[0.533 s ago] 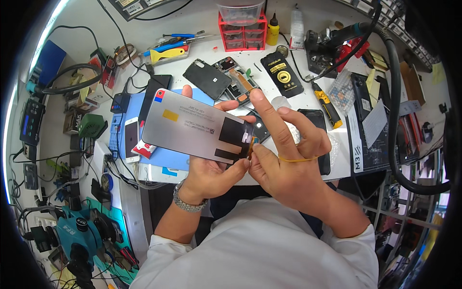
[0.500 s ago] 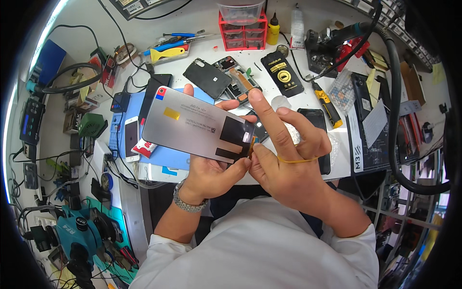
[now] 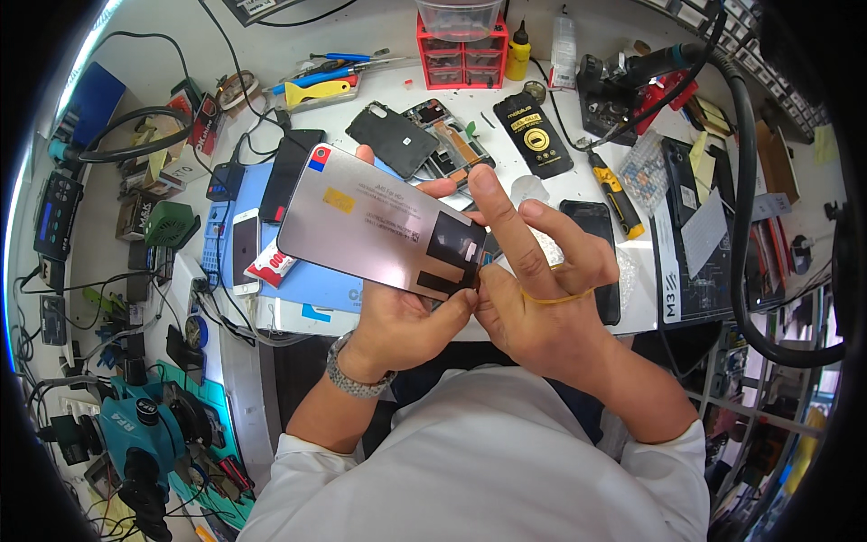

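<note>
My left hand (image 3: 393, 330) holds a phone screen (image 3: 361, 217), silver back up, with black patches at its right end and a small gold tape piece. The thumb presses the near right corner and fingers support its far edge. At that same end my right hand (image 3: 555, 294) pinches with thumb and a finger; a ribbon cable there is mostly hidden by the fingertips. Its other two visible fingers stretch out, and a yellow rubber band circles the hand. Beyond the screen lie a black phone back cover (image 3: 390, 140) and an opened phone body (image 3: 447, 149).
A blue mat (image 3: 316, 294) holds a white phone (image 3: 245, 253). Behind stand a red drawer box (image 3: 462, 61) and a yellow bottle (image 3: 518, 52). To the right lie a black package (image 3: 538, 135), a yellow-black cutter (image 3: 616, 194) and a thick black hose (image 3: 742, 226). A teal microscope (image 3: 140, 429) stands left.
The phone screen has tilted, its left end shifting a little right and away from me, and its back catches more glare. The orange ribbon cable is now more covered by the fingers.
</note>
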Demonstrator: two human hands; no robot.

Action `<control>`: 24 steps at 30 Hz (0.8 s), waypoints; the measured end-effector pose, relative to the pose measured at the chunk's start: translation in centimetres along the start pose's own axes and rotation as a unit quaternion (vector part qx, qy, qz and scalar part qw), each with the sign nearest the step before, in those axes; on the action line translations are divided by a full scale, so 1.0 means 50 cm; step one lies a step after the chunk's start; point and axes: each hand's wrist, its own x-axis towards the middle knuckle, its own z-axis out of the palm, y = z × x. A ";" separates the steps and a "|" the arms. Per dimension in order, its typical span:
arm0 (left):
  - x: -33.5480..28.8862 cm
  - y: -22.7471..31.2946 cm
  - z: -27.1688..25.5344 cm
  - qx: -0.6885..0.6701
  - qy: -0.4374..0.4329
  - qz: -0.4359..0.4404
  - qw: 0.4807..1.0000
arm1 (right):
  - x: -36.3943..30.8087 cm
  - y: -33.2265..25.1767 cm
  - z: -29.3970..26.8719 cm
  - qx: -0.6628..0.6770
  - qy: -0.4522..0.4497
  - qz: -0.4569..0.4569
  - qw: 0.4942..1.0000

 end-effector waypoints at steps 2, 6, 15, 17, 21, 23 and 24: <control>0.006 0.003 -0.003 -0.010 -0.015 0.005 1.000 | 0.003 0.000 -0.005 0.037 -0.019 0.033 0.999; 0.002 -0.002 -0.012 -0.018 -0.018 -0.014 1.000 | 0.018 0.009 -0.022 0.079 -0.035 0.108 0.990; -0.004 0.022 -0.033 -0.180 -0.001 -0.185 0.966 | 0.020 0.093 -0.034 0.022 -0.042 0.218 0.975; -0.010 0.022 -0.033 -0.178 -0.013 -0.204 0.963 | 0.025 0.092 -0.036 0.064 -0.024 0.193 0.979; -0.028 0.019 -0.027 -0.176 -0.046 -0.233 0.956 | 0.046 0.082 -0.035 0.136 0.016 0.142 0.980; -0.036 0.018 -0.033 -0.139 -0.071 -0.257 0.954 | 0.059 0.081 -0.030 0.185 0.018 0.130 0.974; -0.041 0.016 -0.044 -0.104 -0.090 -0.277 0.951 | 0.067 0.079 -0.026 0.211 0.015 0.131 0.969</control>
